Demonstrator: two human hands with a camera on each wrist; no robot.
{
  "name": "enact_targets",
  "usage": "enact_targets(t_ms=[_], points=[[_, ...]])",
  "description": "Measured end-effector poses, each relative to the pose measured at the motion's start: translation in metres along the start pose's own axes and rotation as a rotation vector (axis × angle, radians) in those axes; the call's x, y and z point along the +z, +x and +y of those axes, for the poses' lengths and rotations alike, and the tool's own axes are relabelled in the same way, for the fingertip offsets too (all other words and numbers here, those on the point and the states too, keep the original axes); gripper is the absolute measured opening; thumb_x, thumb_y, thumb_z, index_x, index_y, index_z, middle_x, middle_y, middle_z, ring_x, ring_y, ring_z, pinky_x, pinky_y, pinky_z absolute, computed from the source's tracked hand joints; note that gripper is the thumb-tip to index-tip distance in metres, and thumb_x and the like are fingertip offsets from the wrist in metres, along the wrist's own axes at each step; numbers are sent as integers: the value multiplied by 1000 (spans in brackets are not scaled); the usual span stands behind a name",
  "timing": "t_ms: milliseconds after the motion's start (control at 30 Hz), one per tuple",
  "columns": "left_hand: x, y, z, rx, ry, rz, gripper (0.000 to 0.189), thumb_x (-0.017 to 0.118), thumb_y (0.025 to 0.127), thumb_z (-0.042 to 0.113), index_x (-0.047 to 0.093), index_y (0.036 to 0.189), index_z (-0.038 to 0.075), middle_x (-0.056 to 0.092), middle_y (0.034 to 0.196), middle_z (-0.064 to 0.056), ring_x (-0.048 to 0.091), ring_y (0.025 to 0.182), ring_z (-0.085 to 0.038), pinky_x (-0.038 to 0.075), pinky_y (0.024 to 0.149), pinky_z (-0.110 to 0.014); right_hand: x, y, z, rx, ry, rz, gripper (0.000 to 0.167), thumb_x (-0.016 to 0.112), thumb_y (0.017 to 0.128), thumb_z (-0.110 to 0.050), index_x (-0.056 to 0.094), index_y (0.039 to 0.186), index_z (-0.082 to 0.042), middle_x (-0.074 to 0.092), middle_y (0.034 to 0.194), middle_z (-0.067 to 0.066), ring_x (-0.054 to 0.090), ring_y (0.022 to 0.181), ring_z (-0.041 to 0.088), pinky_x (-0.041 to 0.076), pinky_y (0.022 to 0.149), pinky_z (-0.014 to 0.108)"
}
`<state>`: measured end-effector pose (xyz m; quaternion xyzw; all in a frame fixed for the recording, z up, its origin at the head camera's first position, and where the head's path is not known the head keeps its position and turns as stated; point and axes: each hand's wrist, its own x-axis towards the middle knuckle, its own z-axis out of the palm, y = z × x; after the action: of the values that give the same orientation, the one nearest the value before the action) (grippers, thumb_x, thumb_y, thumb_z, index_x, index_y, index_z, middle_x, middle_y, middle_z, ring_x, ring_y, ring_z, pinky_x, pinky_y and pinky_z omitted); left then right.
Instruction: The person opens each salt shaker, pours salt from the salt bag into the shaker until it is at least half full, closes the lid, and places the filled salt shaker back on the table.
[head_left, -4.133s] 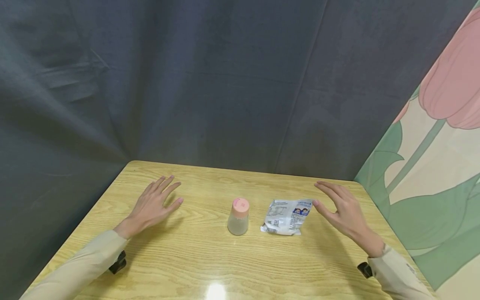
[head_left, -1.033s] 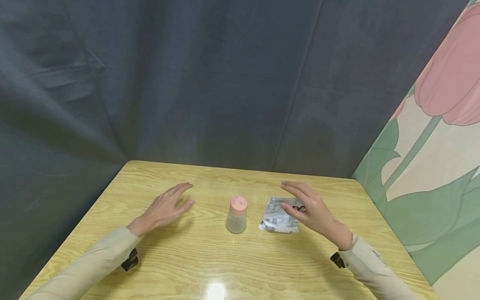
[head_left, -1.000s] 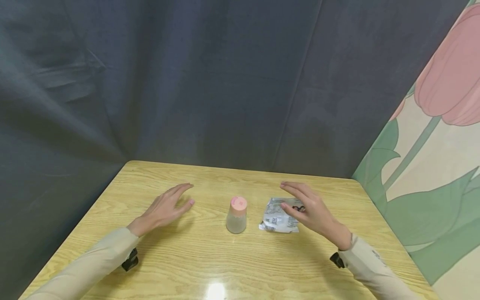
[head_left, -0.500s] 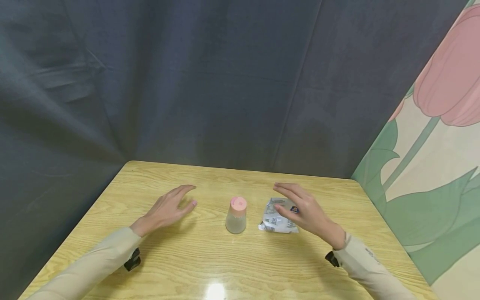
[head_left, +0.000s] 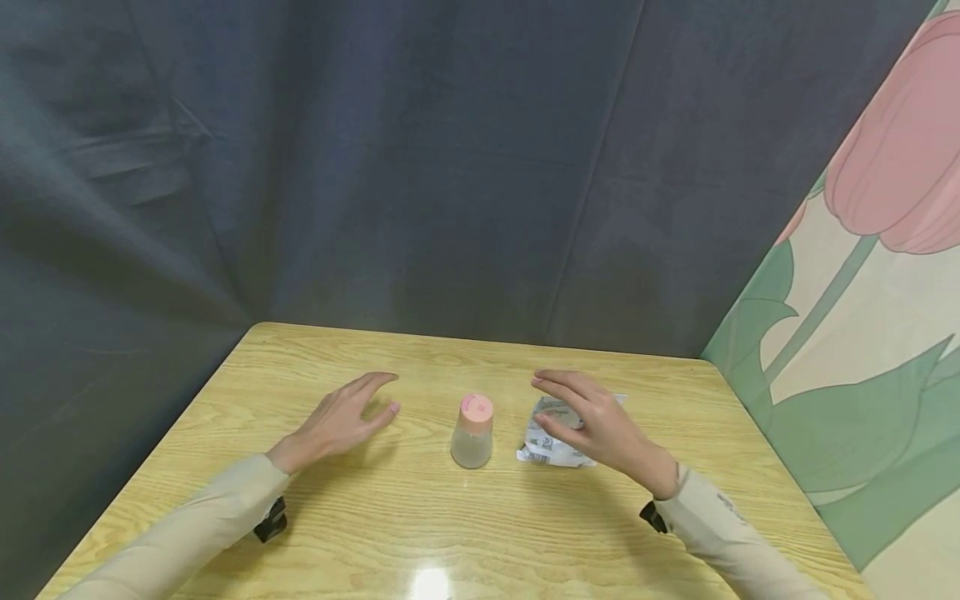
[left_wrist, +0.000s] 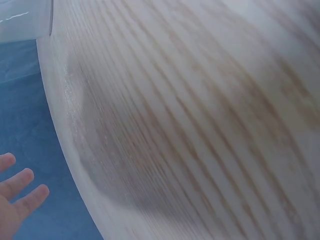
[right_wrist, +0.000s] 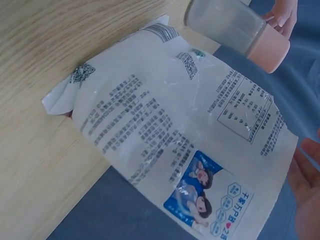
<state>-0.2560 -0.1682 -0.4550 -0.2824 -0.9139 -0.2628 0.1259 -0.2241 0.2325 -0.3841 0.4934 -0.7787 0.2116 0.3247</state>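
A small jar (head_left: 472, 433) with a translucent body and pink cap stands upright mid-table, between my hands. To its right is a white printed packet (head_left: 557, 446), partly hidden by my right hand (head_left: 600, 421). The right wrist view shows the packet (right_wrist: 165, 110) tilted up from the table, its back covered in text, with the jar (right_wrist: 225, 25) beyond. My right fingers are extended and gently bent, holding nothing that I can see; contact with the packet cannot be told. My left hand (head_left: 341, 417) hovers left of the jar, apart from it, fingers extended and thumb spread.
The wood-grain table (head_left: 450, 533) ends at a dark curtain (head_left: 450, 167) behind. A panel with painted tulips (head_left: 862, 375) flanks the right side. Black wrist devices sit under both sleeves. A translucent object (left_wrist: 22, 20) enters the left wrist view's upper left corner.
Both hands have moved inward: the right one leftward across the front of the packet, the left one slightly rightward. The jar and packet stay in place.
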Motion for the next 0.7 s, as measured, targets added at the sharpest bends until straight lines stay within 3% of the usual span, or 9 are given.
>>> enact_targets(t_ms=[267,700], points=[[5,3,5,33,9,16,55,54,100,46,50,143,12,53,141,-13,57,119,-37,49,92,-54,7,3,-4,3,3,-43,45,59,100,-38,64,128,-3,62,128,17,61,114,28,52,90,44],[14,7,12,54,-1,-25,53,54,100,45,49,144,15,54,141,-10,58,119,-34,49,94,-53,19,7,-10,38,43,-108,46,62,99,-37,64,127,-1,59,133,14,58,119,27,51,92,43]])
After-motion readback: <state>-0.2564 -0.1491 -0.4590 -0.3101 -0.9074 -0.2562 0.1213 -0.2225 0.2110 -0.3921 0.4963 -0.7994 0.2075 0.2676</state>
